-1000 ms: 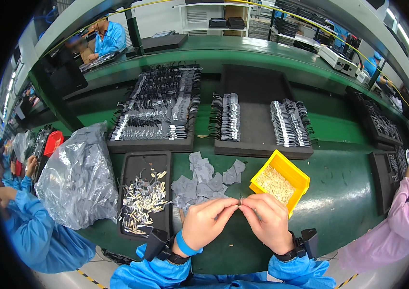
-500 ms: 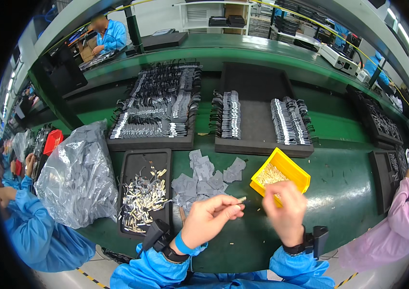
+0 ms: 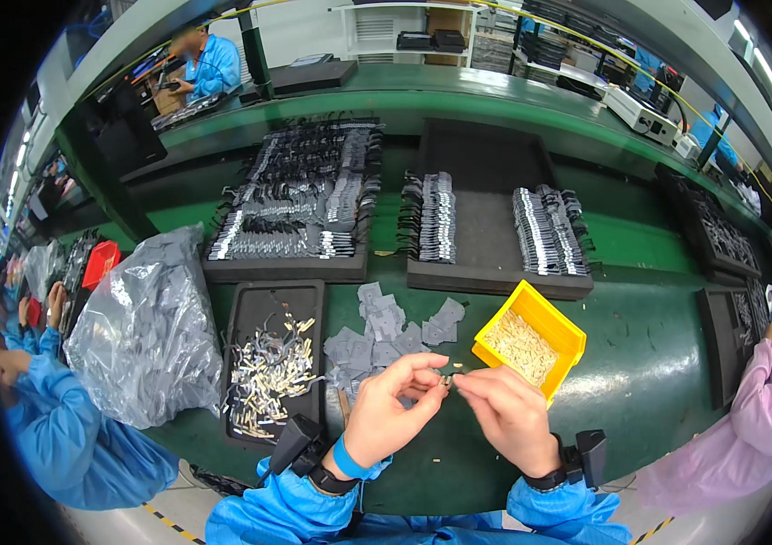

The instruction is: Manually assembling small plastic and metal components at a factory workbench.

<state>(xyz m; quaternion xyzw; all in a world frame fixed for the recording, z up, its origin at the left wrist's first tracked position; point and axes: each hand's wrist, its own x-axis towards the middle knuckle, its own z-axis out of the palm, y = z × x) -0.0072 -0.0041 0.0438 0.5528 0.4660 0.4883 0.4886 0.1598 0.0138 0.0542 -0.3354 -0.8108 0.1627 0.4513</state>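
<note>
Over the green bench, my left hand (image 3: 392,406) pinches a small metallic piece (image 3: 445,382), mostly hidden by the fingertips. My right hand (image 3: 511,413) meets it from the right, thumb and finger pinched at the same piece; whatever these fingers hold is too small to make out. Beyond my right hand stands a yellow bin (image 3: 569,341) holding many tiny pale parts (image 3: 519,348). Grey flat square pieces (image 3: 372,343) lie in a loose pile beyond my left hand. To their left, a black tray (image 3: 239,313) holds a heap of small gold-and-white parts with dark leads (image 3: 274,377).
Two black foam trays (image 3: 477,277) with rows of grey wired pieces stand at the back. A clear plastic bag (image 3: 145,331) of grey pieces sits left. Co-workers in a blue sleeve (image 3: 72,436) and a pink sleeve (image 3: 740,427) flank me. More black trays (image 3: 722,336) lie right.
My right hand has moved left from over the yellow bin to the fingertips of my left hand. My left hand has stayed almost in place.
</note>
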